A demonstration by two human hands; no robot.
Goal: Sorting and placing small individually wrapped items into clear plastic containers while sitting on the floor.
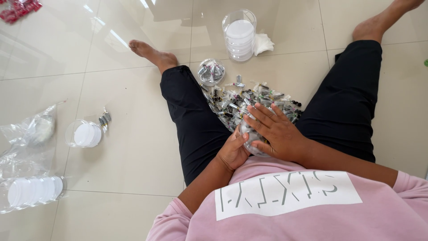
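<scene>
seated on a pale tiled floor (133, 147), legs in black trousers spread apart, pink top at bottom of view.

right hand (278, 131): laid flat over the top of a small round clear container (253, 138), fingers (263, 114) spread and pressing down on it. left hand (232, 151): cupped against the container's left and under side, thumb up along its edge, fingers curled; grip closed around it. container held between the thighs, just in front of the torso, filled with small wrapped items; contents too small to identify further.

directly beyond the hands, between the legs: loose pile of small wrapped pieces (249, 100), silver and dark, touching the floor and reaching the right thigh. just beyond the pile, near the left knee: second filled round clear container (211, 72), closed, lying alone.

further out, centre top: upright stack of clear containers with white lids (240, 35), crumpled white tissue (263, 43) just beside it.

left side, well apart from the hands: single clear container on its side (84, 134) with a few small wrapped pieces next to it; crumpled clear plastic bag (29, 134); row of white-lidded containers in clear wrap (31, 191) at lower left. red packets (20, 9) at top left corner.
</scene>
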